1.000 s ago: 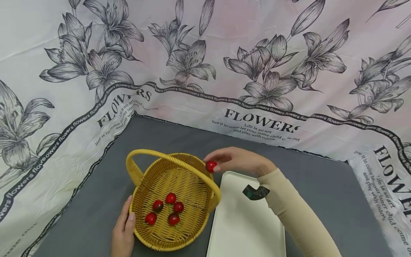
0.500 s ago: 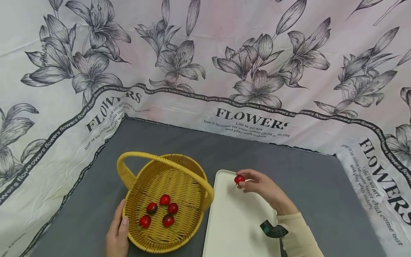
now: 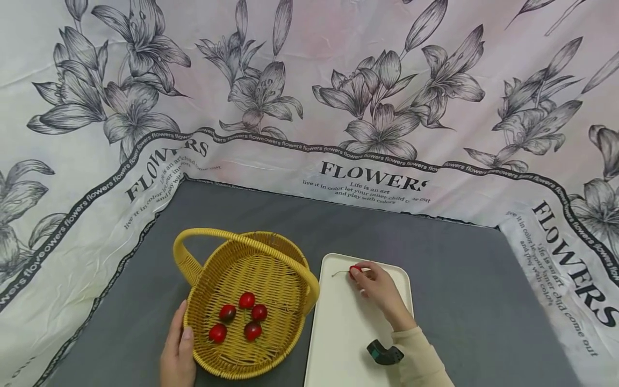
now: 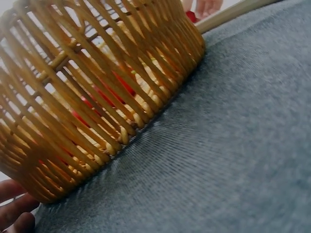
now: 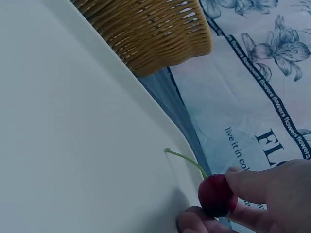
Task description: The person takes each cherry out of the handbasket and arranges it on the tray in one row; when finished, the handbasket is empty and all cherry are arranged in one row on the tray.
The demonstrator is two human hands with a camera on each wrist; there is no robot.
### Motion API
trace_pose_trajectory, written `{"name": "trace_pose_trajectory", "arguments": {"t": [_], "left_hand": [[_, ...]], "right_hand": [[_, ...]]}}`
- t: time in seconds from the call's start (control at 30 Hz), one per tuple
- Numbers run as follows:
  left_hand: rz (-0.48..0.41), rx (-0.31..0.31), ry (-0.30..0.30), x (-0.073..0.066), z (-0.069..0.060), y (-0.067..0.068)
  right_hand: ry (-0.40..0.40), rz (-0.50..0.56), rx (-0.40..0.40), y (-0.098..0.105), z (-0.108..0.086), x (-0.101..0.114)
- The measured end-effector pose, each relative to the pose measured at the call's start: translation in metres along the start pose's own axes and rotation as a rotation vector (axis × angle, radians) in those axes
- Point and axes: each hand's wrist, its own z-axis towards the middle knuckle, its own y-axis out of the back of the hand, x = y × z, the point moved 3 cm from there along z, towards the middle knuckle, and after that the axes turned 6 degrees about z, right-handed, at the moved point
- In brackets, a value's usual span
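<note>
My right hand (image 3: pixel 379 293) pinches a dark red cherry (image 5: pixel 216 195) between thumb and fingers, over the far end of a cream tray (image 3: pixel 333 333). In the right wrist view its green stem (image 5: pixel 187 158) points away from the fingers; whether the cherry touches the tray I cannot tell. My left hand (image 3: pixel 178 352) rests against the outer left side of a yellow wicker basket (image 3: pixel 258 271), its fingers lying along the wall. Several red cherries (image 3: pixel 246 300) lie on the basket's floor. Through the weave in the left wrist view, red patches (image 4: pixel 121 85) show.
The basket's tall handle (image 3: pixel 242 237) arches over its opening. Basket and tray stand close together on a grey cloth surface (image 3: pixel 464 301). A flower-printed curtain (image 3: pixel 271 161) closes off the back and both sides. A dark curved device (image 3: pixel 384 353) sits at my right wrist.
My right hand has carried the cherry from the basket's far right rim rightward and down to the tray's far end. The left hand stays at the basket. The head view has shifted slightly.
</note>
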Motion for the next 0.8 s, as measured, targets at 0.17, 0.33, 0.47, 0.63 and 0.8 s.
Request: {"name": "trace_pose_trajectory", "arguments": {"t": [0.17,0.33,0.47,0.63,0.8], "left_hand": [[0.011,-0.045,-0.001,-0.001,-0.002,-0.002],[0.017,-0.075,-0.023,-0.005,-0.004,-0.003],[0.019,-0.076,-0.027,-0.007,-0.006,-0.003],[0.0,-0.096,-0.045,-0.004,-0.006,-0.006],[-0.005,-0.114,-0.05,-0.002,-0.006,-0.007]], "right_hand": [[0.036,-0.078,-0.039,-0.003,0.001,0.0],[0.064,-0.133,-0.054,-0.003,0.004,-0.001],[0.09,-0.163,-0.041,-0.002,0.008,0.001],[0.085,-0.171,-0.011,0.001,0.011,0.002],[0.075,-0.189,0.009,0.002,0.014,0.001]]}}
